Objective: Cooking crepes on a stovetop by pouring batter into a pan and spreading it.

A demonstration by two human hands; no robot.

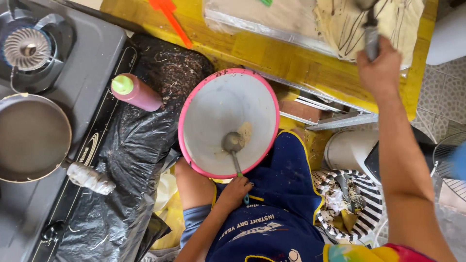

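A white bowl with a pink rim [194, 92] rests on my lap against my blue apron, holding only smears of pale batter. A metal ladle [233, 142] lies inside it. My left hand [236, 190] is shut on the ladle's green-tipped handle just below the bowl's near rim. My right hand [381, 68] is raised at the upper right, gripping the grey metal handle of a tool [372, 39] whose head is cut off by the frame edge. The tool is over a thin pale sheet [349, 24] marked with dark streaks, lying on the yellow table [272, 53].
At left, a gas stove [92, 63] holds a burner [26, 48] and a pan [29, 136] with a wrapped handle. A pink squeeze bottle [138, 92] lies on black plastic [131, 160]. An orange spatula [172, 17], white bucket [347, 150], striped basket [371, 194] and fan [449, 165] are nearby.
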